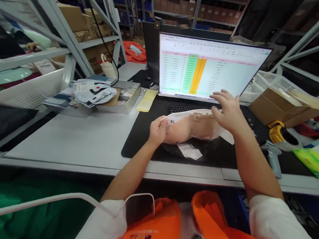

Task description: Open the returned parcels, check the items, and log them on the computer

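On the black mat (135, 141) at mid-desk, just near of the keyboard (187, 108): packet (195, 127), clear film over something beige, lying left to right, "XL" printed at its left end. Directly on top of a dark bag (203, 151), with a white label (189, 150) on that bag facing up.

Left hand (158, 131): closed on the packet's left end, thumb on top beside the XL mark, fingers curled under.
Right hand (226, 111): palm down over the packet's right end, fingers spread and raised. Touching or just hovering, cannot tell.

Far of the hands: monitor (207, 66) with a spreadsheet up, one green column, one orange.
Left of the keyboard: yellow notes (147, 100) at the mat's far edge.
Further left on the desk (78, 140): metal tray (125, 96) piled with papers and a pale pouch (95, 94). Cream cup (108, 68) behind it, black cable (103, 34) hanging down past it.

Right of the mat: open cardboard box (273, 105), yellow-and-black scanner (280, 135) just near of it, green-and-white pack (313, 158) at the desk's right edge. White basket (270, 80) far of the box.

Near edge, below the desk: orange bag (158, 223), top open. White sleeves (272, 216) on both arms. Grey shelving (74, 38) with cartons (70, 16) at far left and along the back.
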A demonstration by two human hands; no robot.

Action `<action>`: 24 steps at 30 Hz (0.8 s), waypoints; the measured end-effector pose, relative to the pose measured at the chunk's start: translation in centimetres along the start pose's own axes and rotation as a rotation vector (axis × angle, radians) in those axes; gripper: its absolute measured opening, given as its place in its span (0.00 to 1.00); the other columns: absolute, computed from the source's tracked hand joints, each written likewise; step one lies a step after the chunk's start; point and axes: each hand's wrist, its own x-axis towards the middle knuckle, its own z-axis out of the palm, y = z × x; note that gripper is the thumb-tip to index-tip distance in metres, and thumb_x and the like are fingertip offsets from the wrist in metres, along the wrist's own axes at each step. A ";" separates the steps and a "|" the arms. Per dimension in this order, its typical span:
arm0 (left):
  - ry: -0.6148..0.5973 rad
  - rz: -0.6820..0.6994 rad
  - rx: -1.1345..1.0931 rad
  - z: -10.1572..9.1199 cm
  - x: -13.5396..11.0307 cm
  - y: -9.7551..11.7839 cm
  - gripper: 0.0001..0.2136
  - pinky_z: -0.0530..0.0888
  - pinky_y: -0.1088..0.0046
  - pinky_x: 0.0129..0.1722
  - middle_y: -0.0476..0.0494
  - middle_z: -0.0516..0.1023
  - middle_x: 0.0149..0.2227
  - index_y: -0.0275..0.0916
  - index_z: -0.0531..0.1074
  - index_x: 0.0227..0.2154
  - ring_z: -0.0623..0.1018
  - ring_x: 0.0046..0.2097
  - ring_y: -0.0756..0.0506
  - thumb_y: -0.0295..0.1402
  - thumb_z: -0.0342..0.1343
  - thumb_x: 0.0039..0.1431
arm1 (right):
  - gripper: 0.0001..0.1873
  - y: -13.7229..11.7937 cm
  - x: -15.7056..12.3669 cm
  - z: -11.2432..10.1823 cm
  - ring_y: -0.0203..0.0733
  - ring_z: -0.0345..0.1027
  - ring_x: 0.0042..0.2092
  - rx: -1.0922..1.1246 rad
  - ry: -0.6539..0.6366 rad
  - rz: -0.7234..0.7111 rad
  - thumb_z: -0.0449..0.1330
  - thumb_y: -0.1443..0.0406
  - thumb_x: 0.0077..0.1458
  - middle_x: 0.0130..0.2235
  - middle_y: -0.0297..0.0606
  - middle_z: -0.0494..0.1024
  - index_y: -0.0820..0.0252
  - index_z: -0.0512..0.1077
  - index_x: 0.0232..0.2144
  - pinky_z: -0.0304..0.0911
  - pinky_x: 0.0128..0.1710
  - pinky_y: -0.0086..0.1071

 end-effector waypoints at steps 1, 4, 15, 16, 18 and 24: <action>0.041 -0.009 0.000 -0.1 0.0 -0.1 0.27 0.71 0.70 0.35 0.43 0.77 0.29 0.38 0.78 0.30 0.75 0.32 0.44 0.58 0.49 0.67 | 0.22 1.9 0.2 -0.4 0.63 0.63 0.64 -0.033 -0.033 0.062 0.55 0.66 0.56 0.57 0.44 0.78 0.55 0.78 0.51 0.38 0.67 0.72; 0.130 -0.038 0.003 -0.4 0.3 -0.6 0.24 0.73 0.70 0.42 0.41 0.82 0.36 0.38 0.81 0.39 0.79 0.39 0.43 0.54 0.51 0.68 | 0.20 7.0 -1.0 -1.8 0.58 0.74 0.52 0.000 -0.128 0.250 0.55 0.66 0.53 0.48 0.45 0.82 0.58 0.81 0.45 0.57 0.62 0.62; 0.358 -0.001 0.079 -1.8 2.2 -0.9 0.14 0.72 0.67 0.53 0.41 0.79 0.45 0.40 0.75 0.46 0.78 0.50 0.41 0.44 0.60 0.64 | 0.13 7.2 -6.8 -4.2 0.42 0.68 0.32 0.302 -0.132 0.326 0.65 0.54 0.48 0.28 0.34 0.77 0.58 0.74 0.28 0.62 0.35 0.35; 0.393 0.091 0.158 -1.5 2.3 0.1 0.17 0.69 0.63 0.59 0.38 0.77 0.51 0.40 0.74 0.51 0.75 0.57 0.39 0.41 0.62 0.62 | 0.12 6.8 -7.0 -4.3 0.42 0.68 0.32 0.291 -0.130 0.297 0.64 0.55 0.49 0.29 0.35 0.77 0.58 0.74 0.29 0.62 0.35 0.34; 0.358 0.314 0.314 0.0 2.3 2.9 0.21 0.60 0.56 0.67 0.35 0.73 0.58 0.40 0.72 0.55 0.68 0.65 0.35 0.36 0.64 0.60 | 0.11 5.8 -7.3 -4.4 0.42 0.69 0.33 0.261 -0.153 0.229 0.62 0.57 0.53 0.31 0.36 0.79 0.58 0.75 0.31 0.62 0.36 0.34; -0.522 0.601 0.554 9.3 2.9 10.3 0.11 0.68 0.56 0.57 0.39 0.81 0.49 0.39 0.79 0.46 0.75 0.58 0.37 0.37 0.55 0.68 | 0.14 3.8 -7.0 -4.2 0.44 0.71 0.35 0.191 -0.226 0.033 0.58 0.57 0.64 0.33 0.40 0.80 0.58 0.77 0.32 0.61 0.36 0.35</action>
